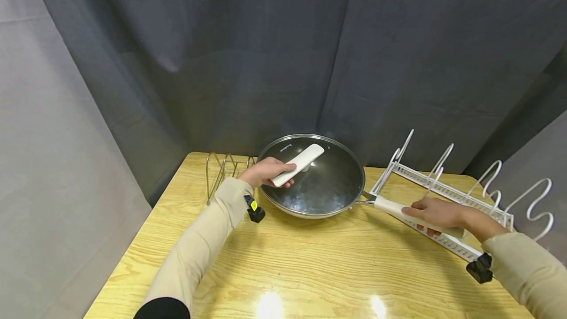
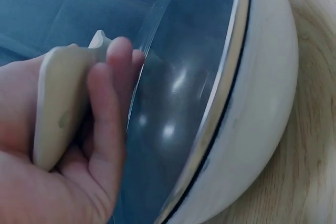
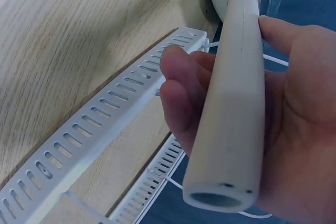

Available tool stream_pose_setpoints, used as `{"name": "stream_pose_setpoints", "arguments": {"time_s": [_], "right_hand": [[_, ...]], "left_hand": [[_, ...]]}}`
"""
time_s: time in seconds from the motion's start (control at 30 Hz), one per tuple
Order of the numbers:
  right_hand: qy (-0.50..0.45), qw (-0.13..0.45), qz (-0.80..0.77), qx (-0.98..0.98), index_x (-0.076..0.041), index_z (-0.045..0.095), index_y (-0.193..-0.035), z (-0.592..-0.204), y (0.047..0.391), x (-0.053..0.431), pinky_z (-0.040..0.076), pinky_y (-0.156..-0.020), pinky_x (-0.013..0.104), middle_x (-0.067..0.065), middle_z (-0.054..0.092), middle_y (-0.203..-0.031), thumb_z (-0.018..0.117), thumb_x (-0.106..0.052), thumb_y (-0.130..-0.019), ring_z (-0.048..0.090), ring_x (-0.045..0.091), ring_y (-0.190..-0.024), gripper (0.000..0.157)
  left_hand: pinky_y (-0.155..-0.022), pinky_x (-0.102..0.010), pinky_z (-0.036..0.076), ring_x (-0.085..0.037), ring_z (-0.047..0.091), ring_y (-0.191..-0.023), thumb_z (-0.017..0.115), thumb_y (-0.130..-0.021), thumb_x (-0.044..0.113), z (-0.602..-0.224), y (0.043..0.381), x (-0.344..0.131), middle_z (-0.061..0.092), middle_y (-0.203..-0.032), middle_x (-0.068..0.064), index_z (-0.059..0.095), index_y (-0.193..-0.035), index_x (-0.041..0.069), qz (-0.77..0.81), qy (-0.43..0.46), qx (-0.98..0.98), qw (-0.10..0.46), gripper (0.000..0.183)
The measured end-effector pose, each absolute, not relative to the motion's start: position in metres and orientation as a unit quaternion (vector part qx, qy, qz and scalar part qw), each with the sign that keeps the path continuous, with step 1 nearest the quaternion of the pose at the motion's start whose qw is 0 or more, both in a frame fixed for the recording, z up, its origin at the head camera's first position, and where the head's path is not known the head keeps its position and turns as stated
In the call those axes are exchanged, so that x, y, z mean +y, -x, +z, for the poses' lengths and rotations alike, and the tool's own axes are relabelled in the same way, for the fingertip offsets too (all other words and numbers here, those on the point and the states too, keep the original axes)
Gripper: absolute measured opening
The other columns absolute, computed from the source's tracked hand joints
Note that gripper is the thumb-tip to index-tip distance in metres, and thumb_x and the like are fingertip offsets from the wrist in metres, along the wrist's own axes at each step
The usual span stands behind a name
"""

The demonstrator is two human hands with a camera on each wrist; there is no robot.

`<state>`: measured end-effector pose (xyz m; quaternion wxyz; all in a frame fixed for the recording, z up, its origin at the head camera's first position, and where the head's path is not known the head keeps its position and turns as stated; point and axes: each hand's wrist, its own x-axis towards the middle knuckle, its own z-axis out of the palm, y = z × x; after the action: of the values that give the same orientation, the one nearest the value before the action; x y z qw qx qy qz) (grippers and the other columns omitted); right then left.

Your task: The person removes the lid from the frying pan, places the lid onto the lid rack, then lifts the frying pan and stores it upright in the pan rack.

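Note:
A wok [image 2: 252, 114] with a pale outside stands on the wooden table, a glass lid [image 1: 330, 186] over its top. My left hand [image 1: 267, 171] grips the lid's long white handle [image 1: 305, 159], thumb on one side and fingers curled beneath. In the left wrist view the lid lies at the wok's rim; whether it is fully seated I cannot tell. My right hand [image 1: 436, 213] holds the wok's long cream handle [image 3: 231, 93], fingers wrapped around it from below. The handle's hollow end faces the right wrist camera.
Beneath the right hand and wok handle lies a white slotted rack [image 1: 447, 242] with wavy wire dividers. A metal wire rack [image 1: 221, 171] stands left of the wok, partly behind the left arm. Dark curtain [image 1: 266, 63] hangs behind the table [image 1: 283, 270].

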<state>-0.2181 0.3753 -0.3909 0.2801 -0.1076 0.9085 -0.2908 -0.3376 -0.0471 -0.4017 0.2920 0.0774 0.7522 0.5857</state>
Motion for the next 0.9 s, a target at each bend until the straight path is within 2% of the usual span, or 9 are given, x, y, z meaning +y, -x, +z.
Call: {"name": "stream_pose_setpoints", "arguments": {"time_s": [0.27,0.47,0.67,0.9], "right_hand": [[0.082,0.275,-0.269,0.919,0.001,0.058,-0.105,-0.3919,0.217,0.3787,0.049,-0.05,0.036,0.01,0.058,-0.072,0.042,-0.042,-0.1,0.055,0.022,-0.053,0.045],[0.081,0.281,-0.272,0.917,0.003,0.056,-0.107,-0.393,0.2159,0.3809,0.049,-0.052,0.037,0.011,0.055,-0.072,0.041,-0.041,-0.101,0.054,0.022,-0.054,0.047],[0.091,0.277,-0.271,0.917,0.007,0.053,-0.111,-0.3918,0.2128,0.3813,0.048,-0.053,0.038,0.011,0.054,-0.073,0.04,-0.039,-0.102,0.053,0.023,-0.055,0.048],[0.097,0.268,-0.267,0.921,0.005,0.055,-0.106,-0.3896,0.2116,0.3805,0.048,-0.051,0.037,0.008,0.053,-0.071,0.04,-0.038,-0.102,0.053,0.023,-0.055,0.046]], "left_hand": [[-0.055,-0.023,0.051,-0.014,0.065,-0.061,0.068,-0.088,0.03,-0.4019,0.3417,-0.0412,0.068,-0.079,-0.012,0.059,-0.105,-0.004,0.608,-0.042,0.722,0.326,0.038],[-0.053,-0.02,0.049,-0.011,0.062,-0.059,0.071,-0.086,0.028,-0.4022,0.3429,-0.0401,0.067,-0.076,-0.009,0.061,-0.102,-0.004,0.589,-0.05,0.734,0.334,0.037],[-0.053,-0.019,0.047,-0.009,0.061,-0.059,0.07,-0.087,0.027,-0.4017,0.3382,-0.0401,0.066,-0.074,-0.006,0.061,-0.104,-0.005,0.572,-0.078,0.754,0.312,0.037],[-0.049,-0.018,0.046,-0.009,0.06,-0.057,0.07,-0.087,0.019,-0.4037,0.3365,-0.0399,0.065,-0.071,-0.007,0.06,-0.097,-0.004,0.585,-0.096,0.753,0.286,0.027]]}}
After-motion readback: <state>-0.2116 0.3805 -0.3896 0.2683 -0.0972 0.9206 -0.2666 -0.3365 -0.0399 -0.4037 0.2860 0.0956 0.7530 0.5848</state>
